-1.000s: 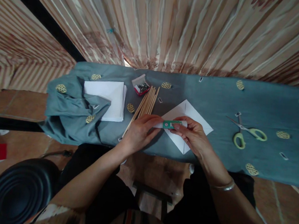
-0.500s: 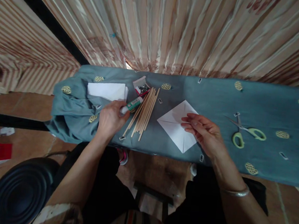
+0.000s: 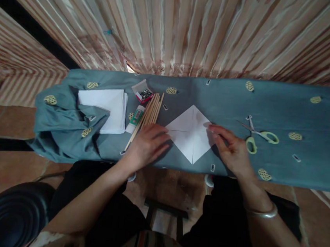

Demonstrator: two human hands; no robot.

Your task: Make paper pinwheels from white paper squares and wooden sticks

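Note:
A white square of paper (image 3: 185,141), folded into an envelope-like shape with creases meeting near its middle, lies cornerwise on the cloth. At its left corner is my left hand (image 3: 148,143), empty, palm down with fingers apart. My right hand (image 3: 231,148) grips the right corner between thumb and fingers; the fingertips partly cover that edge. A green and white glue stick (image 3: 136,118) lies left of a bundle of thin wooden sticks (image 3: 153,110), whose lower ends are partly hidden by my left hand.
White paper sheets (image 3: 114,112) are stacked at the left, partly under bunched blue-green cloth (image 3: 64,128). An open small box (image 3: 143,92) of dark metal pieces stands behind the sticks. Green-handled scissors (image 3: 258,135) lie open at the right. A striped curtain (image 3: 188,35) hangs behind the table.
My left hand has let go of the glue stick, now lying beside the sticks, and moved right to the paper. My right hand has shifted from the paper's middle to its right corner.

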